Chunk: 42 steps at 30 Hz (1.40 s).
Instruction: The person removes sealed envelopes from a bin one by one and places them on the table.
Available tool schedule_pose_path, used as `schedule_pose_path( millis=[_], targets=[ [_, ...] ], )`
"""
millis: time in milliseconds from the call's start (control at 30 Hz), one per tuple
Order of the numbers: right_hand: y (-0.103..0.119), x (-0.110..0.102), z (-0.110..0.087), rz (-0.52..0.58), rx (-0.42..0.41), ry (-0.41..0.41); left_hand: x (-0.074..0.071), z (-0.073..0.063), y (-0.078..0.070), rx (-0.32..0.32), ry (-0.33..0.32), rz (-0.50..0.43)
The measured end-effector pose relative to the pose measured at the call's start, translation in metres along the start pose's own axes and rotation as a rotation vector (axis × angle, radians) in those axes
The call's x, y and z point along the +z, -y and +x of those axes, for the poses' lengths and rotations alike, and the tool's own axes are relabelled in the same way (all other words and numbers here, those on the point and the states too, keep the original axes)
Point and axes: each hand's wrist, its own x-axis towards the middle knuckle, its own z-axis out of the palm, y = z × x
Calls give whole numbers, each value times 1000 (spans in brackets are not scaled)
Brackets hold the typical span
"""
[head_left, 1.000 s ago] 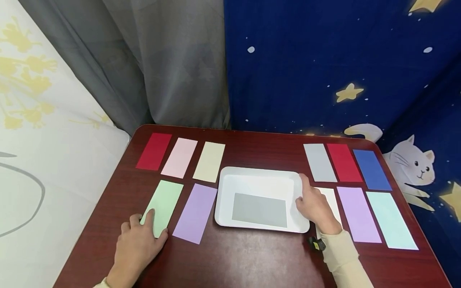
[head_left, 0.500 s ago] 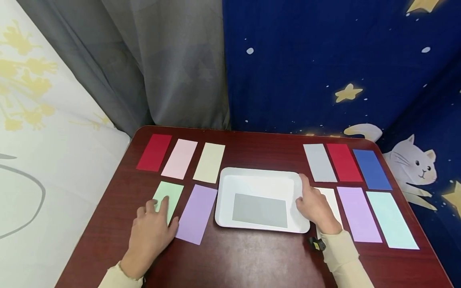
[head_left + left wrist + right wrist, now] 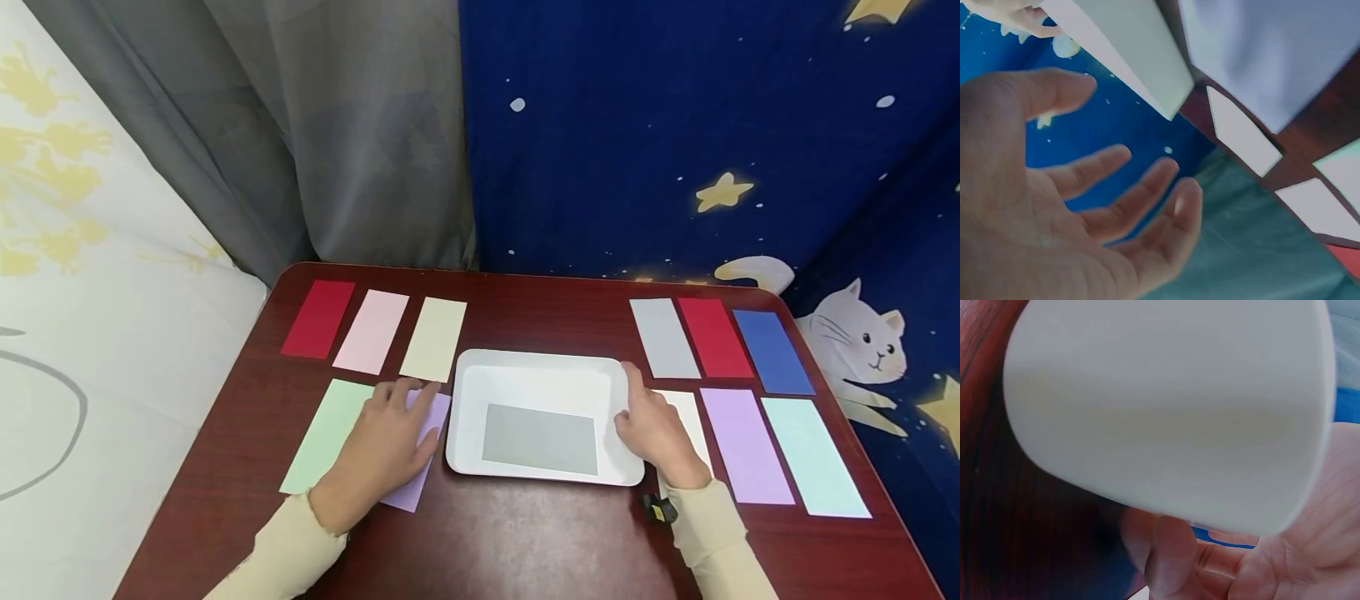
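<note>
My left hand [image 3: 386,437] hovers over the left purple card [image 3: 407,496], palm down with fingers loosely bent, partly covering it. In the left wrist view the thumb and fingers [image 3: 1154,187] stand apart with nothing between them. Just left of that hand lies a pale green card [image 3: 318,442]. My right hand [image 3: 660,425] grips the right rim of a shallow white tray [image 3: 540,375]. Its fingers are partly hidden under the tray's edge in the right wrist view. A grey card [image 3: 540,440] lies flat inside the tray.
Behind at left lie red [image 3: 318,319], pink [image 3: 371,332] and cream [image 3: 433,337] cards. At right are grey [image 3: 664,337], red [image 3: 716,337] and blue [image 3: 773,352] cards, with white [image 3: 686,417], purple [image 3: 747,446] and mint [image 3: 816,457] ones in front. Curtains [image 3: 382,125] hang behind the table [image 3: 540,542].
My left hand has moved right and slightly forward, from the pale green card to over the purple one. The green card stays in place. My right hand and the tray have not moved.
</note>
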Motion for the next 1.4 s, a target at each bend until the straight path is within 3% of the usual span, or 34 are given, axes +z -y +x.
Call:
schedule_pose_path(
  millis=[300, 633, 1067, 1400],
  targets=[
    [1, 0, -2, 5, 6, 0, 5, 31, -13, 305, 43, 7],
    [-1, 2, -2, 8, 5, 1, 27, 52, -27, 507, 176, 45],
    [-1, 1, 0, 1, -1, -2, 45, 62, -38, 663, 234, 110],
    [0, 1, 1, -5, -2, -7, 52, 65, -41, 680, 364, 205]
  ],
)
